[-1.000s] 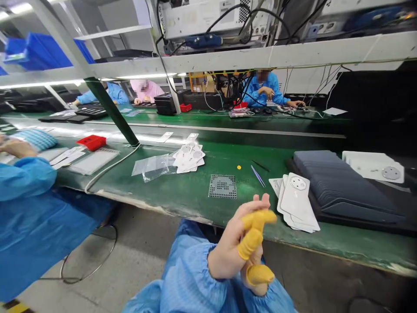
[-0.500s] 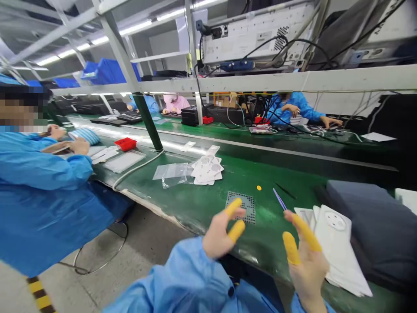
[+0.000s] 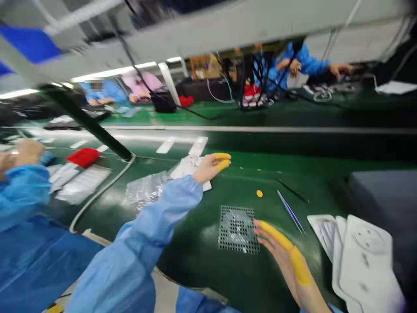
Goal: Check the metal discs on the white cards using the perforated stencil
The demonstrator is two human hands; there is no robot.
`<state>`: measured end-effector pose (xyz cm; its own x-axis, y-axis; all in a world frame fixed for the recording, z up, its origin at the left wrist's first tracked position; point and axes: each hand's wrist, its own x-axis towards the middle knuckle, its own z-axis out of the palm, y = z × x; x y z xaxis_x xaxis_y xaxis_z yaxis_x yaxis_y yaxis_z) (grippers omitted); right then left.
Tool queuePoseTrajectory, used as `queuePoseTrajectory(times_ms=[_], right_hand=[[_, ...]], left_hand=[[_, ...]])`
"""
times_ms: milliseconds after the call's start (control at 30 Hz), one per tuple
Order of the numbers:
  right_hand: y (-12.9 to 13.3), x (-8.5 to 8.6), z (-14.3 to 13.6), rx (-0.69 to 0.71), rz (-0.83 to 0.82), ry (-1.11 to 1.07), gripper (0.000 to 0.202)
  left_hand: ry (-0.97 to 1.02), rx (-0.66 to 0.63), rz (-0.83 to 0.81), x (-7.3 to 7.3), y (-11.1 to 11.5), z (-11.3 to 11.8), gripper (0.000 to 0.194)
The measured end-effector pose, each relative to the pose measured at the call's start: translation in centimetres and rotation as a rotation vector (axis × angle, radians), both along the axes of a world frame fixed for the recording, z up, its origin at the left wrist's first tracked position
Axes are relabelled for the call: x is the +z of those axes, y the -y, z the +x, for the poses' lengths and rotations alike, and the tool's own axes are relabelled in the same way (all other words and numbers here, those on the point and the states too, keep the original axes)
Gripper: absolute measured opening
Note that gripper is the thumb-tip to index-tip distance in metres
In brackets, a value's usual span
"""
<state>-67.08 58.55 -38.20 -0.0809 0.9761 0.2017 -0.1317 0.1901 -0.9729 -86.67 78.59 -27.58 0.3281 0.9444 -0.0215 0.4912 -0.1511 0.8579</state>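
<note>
Although the left hand (image 3: 211,166) and right hand (image 3: 289,265) both lie over the worktop (image 3: 195,265), we find nothing visibly held in either. The left, its thumb and forefinger in yellow covers, is beside the pile of white cards (image 3: 187,167); its digits are drawn close, and we cannot tell whether the tips meet. The right is spread, fingers straight, its tips at the right edge of the perforated sheet (image 3: 239,230), which lies flat.

We judge the chief risk to be the left sleeve (image 3: 156,217): low beside the clear bags (image 3: 146,189), it could catch film and drag bags or cards askew. A careless push of the right fingertips could skew the sheet. The tweezers (image 3: 291,211) lie near the right hand, prongs apparently towards us; a sideways sweep could prick skin or knock them into the white panels (image 3: 368,256), whose uneven overlap might let the upper ones slide.

We also note a dark slim tool (image 3: 293,190) and a small yellow disc (image 3: 259,193), easily swept away. Leftward, the green post (image 3: 87,124) and white cable (image 3: 97,198) obstruct reach towards a co-worker's sleeve (image 3: 28,187).
</note>
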Motion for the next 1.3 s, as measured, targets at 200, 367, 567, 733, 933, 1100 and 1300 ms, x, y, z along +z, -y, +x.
queuePoseTrajectory(times_ms=[200, 367, 567, 733, 933, 1100, 1300], right_hand=[[-0.8, 2.7, -2.1, 0.119, -0.114, -0.055, 0.061], [2.6, 2.5, -1.5, 0.136, -0.148, 0.136, 0.039], [4.8, 6.4, -2.4, 0.378, -0.070, 0.155, 0.039], [6.9, 7.7, -2.6, 0.480, -0.032, 0.147, 0.037], [8.9, 8.3, -1.3, 0.484, 0.077, 0.343, 0.039], [9.5, 9.2, -2.1, 0.544, 0.195, 0.495, 0.041], [9.6, 9.8, -3.5, 0.678, 0.259, 0.649, 0.044]], left_hand=[[0.249, -0.561, 0.131, -1.3, 10.4, -1.2, 0.023], [0.273, -0.519, 0.289, -0.8, 14.0, -2.9, 0.013], [-0.046, -0.694, 0.785, -0.6, 18.2, -4.1, 0.018], [-0.124, -0.792, 0.915, -0.7, 21.5, -4.8, 0.035], [-0.051, -0.771, 0.861, 0.6, 23.2, -5.7, 0.029], [-0.157, -0.681, 0.932, -0.1, 24.8, -5.3, 0.023], [-0.292, -0.845, 0.939, -1.3, 26.9, -5.3, 0.030]])
